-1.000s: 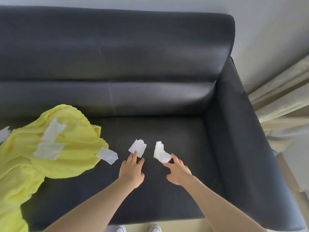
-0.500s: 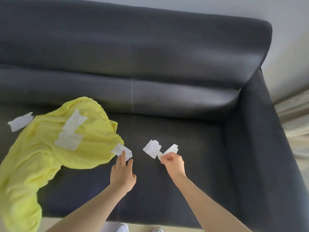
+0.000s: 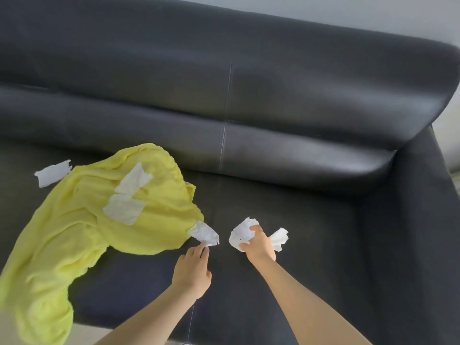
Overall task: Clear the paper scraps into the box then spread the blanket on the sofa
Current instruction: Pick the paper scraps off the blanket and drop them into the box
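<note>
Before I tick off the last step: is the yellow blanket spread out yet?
No, bunched. The yellow blanket lies crumpled over the sofa seat's front edge, with two paper scraps on it.

White paper scraps (image 3: 125,210) dot a plain yellow blanket (image 3: 82,232) on a dark grey sofa (image 3: 273,95), against a pale grey wall (image 3: 373,13).

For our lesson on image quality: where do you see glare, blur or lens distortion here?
Head view: soft window sheen on the sofa backrest; wide-angle bending curves its top edge; the yellow blanket smears at the lower left corner; both hands and scraps stay fairly sharp.
</note>
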{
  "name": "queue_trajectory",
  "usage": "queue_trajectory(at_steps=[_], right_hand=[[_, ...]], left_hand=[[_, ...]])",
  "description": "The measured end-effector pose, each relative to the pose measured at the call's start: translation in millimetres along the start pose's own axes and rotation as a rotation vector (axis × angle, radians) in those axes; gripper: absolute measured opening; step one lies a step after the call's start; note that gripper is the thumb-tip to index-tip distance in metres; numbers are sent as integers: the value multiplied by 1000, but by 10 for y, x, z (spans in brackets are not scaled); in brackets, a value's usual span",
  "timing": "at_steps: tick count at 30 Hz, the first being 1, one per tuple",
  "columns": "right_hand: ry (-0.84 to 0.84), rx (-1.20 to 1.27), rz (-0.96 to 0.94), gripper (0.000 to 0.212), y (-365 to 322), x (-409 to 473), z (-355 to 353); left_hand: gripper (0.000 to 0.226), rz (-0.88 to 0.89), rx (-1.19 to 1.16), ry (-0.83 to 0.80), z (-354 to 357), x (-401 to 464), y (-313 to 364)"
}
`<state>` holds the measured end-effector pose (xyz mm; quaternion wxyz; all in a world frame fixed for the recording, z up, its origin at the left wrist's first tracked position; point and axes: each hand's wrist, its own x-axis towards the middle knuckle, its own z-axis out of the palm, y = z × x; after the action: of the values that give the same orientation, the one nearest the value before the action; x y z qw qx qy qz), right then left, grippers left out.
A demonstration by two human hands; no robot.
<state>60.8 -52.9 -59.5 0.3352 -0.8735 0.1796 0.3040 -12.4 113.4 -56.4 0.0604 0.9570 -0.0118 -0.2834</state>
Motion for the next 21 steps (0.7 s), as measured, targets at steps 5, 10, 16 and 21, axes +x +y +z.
queue_trajectory(at_steps=[5, 10, 16, 21], right_hand=[[95, -358, -19, 31, 114, -27, 87], [146, -524, -194, 29, 205, -88, 117], [95, -709, -381, 34, 267, -78, 150], [69, -590, -388, 34, 278, -186, 140]], left_hand=[[55, 24, -44, 107, 5, 21, -29], [49, 86, -138, 201, -54, 73, 9], [42, 61, -296, 243, -123, 164, 113], [21, -7, -540, 204, -104, 154, 264]])
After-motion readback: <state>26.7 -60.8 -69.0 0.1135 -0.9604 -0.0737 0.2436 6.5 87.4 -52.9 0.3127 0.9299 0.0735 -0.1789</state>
